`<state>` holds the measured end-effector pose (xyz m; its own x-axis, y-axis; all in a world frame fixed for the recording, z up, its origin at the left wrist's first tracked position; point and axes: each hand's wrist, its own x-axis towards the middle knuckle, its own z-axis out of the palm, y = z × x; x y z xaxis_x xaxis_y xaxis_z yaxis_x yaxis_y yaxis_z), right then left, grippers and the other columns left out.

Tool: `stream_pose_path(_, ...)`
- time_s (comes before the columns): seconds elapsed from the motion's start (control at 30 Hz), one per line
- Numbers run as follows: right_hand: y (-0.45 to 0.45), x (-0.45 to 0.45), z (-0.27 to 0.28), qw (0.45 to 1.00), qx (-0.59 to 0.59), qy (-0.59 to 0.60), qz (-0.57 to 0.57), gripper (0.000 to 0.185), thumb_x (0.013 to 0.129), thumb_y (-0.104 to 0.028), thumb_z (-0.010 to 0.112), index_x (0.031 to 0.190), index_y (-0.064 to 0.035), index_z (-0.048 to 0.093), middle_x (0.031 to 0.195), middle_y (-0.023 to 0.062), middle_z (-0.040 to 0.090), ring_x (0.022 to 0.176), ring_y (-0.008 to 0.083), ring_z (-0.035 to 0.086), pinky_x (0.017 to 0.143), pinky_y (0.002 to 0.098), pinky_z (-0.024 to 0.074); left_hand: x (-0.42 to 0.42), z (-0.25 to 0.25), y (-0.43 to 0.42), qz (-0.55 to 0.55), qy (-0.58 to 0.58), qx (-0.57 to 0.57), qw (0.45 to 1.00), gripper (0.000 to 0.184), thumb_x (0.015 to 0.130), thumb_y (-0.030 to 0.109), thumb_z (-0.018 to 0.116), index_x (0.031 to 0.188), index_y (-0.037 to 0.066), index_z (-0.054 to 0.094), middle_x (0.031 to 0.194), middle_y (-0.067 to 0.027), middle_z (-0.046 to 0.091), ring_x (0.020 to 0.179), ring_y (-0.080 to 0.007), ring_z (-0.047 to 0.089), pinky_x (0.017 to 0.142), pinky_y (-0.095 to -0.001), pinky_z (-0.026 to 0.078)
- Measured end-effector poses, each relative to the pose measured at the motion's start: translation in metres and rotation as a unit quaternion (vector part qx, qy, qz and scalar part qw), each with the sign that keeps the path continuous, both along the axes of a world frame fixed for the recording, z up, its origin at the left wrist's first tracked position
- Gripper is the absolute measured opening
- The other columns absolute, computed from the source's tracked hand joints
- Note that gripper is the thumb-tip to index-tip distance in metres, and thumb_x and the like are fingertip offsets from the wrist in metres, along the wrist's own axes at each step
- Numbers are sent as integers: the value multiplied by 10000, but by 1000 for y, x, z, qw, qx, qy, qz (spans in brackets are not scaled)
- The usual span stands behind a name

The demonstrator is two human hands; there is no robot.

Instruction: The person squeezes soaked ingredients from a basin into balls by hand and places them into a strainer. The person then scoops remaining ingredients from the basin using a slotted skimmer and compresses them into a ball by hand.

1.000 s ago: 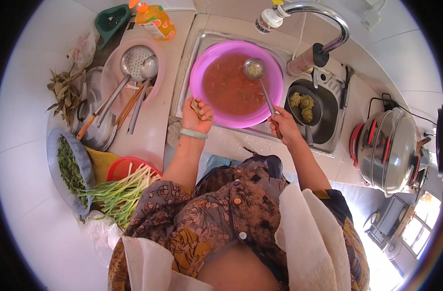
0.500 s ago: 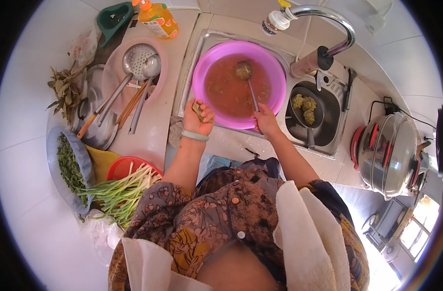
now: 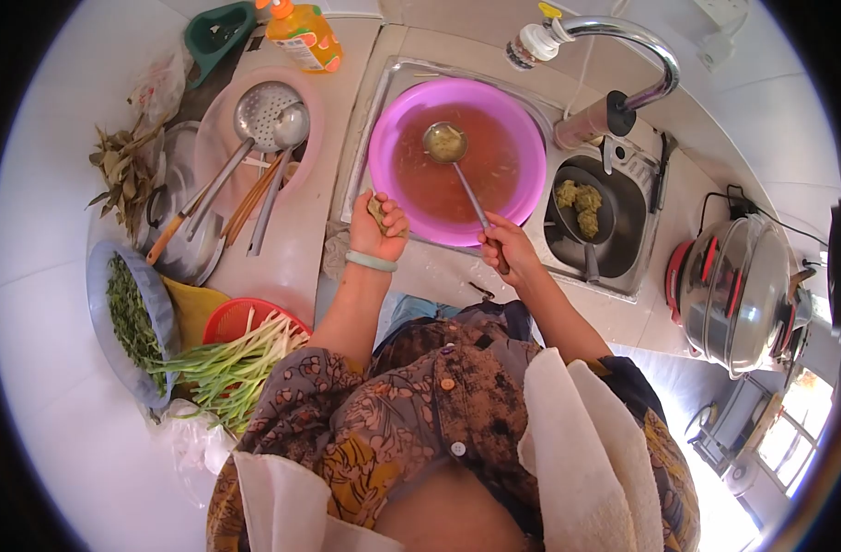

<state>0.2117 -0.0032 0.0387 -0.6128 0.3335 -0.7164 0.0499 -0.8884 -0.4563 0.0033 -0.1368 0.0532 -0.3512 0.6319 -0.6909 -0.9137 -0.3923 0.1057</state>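
My left hand [image 3: 378, 227], palm up at the near left rim of the purple basin [image 3: 381, 189], has its fingers curled around a squeezed greenish-brown clump [image 3: 377, 214] that looks like shredded vegetable. In my right hand [image 3: 510, 247], at the near right rim, is the handle of a long-handled ladle [image 3: 445, 143]. Its round bowl is over the reddish-brown water [image 3: 476, 189] and holds pale shreds; I cannot tell whether the bowl is solid or mesh. Thin pale shreds float in the water. Right of the basin, a dark round pan [image 3: 572, 225] holds several greenish clumps [image 3: 581, 202].
The basin stands in a steel sink [image 3: 347, 152] under a curved faucet [image 3: 655, 55]. To the left lie a pink basin [image 3: 209, 138] with a slotted skimmer [image 3: 259, 109], spring onions [image 3: 241, 368] and a blue bowl [image 3: 167, 322] of greens. An electric pot [image 3: 743, 290] stands far right.
The ladle's bowl has moved left and slightly nearer the basin's left side, now showing shreds inside. My right hand has shifted slightly down and right. My left hand stays closed on the clump.
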Motion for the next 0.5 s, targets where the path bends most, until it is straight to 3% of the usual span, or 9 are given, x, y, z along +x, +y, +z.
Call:
stream_pose_path(0.17,1,18,13,1000,24,-11,5,493,884,11,442,1370,9,359,758,76,530,494,99,430,394,234,343,2,2,5,-15,4,-2,1000,240,946,258,453,774,94,493,608,-11,479,446,-96,394,352,-212,293)
stream_pose_path(0.5,-12,55,35,997,-68,-28,-6,476,915,-78,427,1380,-27,334,735,60,510,503,104,419,390,209,337,3,-2,12,-46,0,18,999,258,952,283,451,776,100,496,611,-16,478,451,-103,398,362,-223,296)
